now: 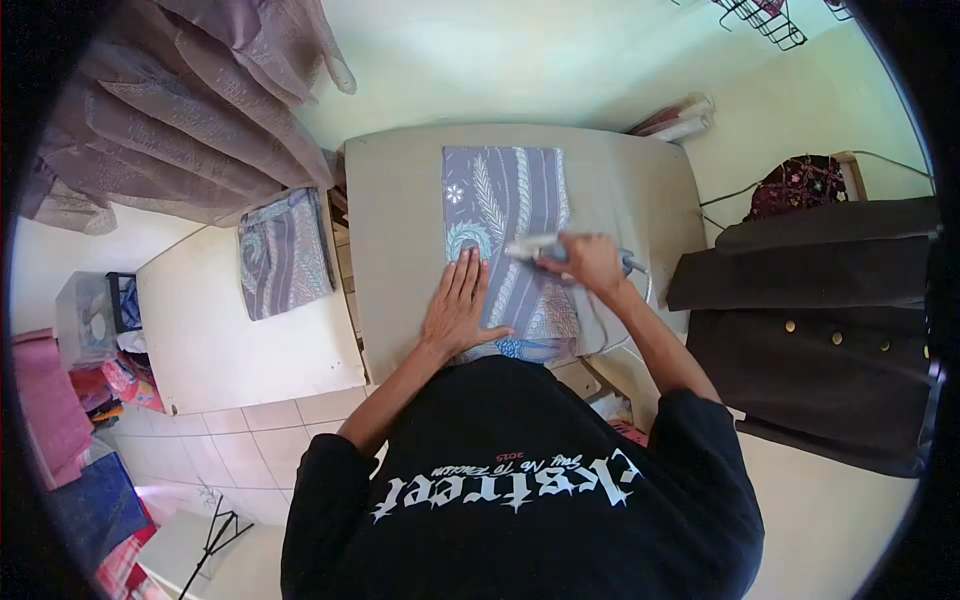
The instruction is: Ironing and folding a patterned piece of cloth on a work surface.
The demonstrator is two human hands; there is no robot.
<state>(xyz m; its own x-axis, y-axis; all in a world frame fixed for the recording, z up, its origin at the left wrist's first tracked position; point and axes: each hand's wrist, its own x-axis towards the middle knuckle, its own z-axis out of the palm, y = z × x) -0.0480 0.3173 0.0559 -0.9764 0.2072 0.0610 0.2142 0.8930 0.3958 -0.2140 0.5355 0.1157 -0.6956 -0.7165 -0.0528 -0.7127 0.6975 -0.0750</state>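
Observation:
A grey-purple patterned cloth (506, 187) lies folded into a long panel on the padded ironing table (397, 187), its near end hanging towards me. My left hand (461, 307) rests flat on the cloth's left part, fingers spread and pointing away from me. My right hand (589, 262) grips the handle of a clothes iron (536, 247), blurred, over the right part of the cloth. The iron's tip points left, towards my left fingertips, a short way apart from them. A cord leaves the iron's rear on the right.
On the white table (247, 352) at left lies a folded patterned cloth (285, 251). A mauve curtain (187, 112) hangs at upper left. Dark garments with gold buttons (802, 360) hang at right. A wrapped packet (675, 120) leans by the wall behind the ironing table.

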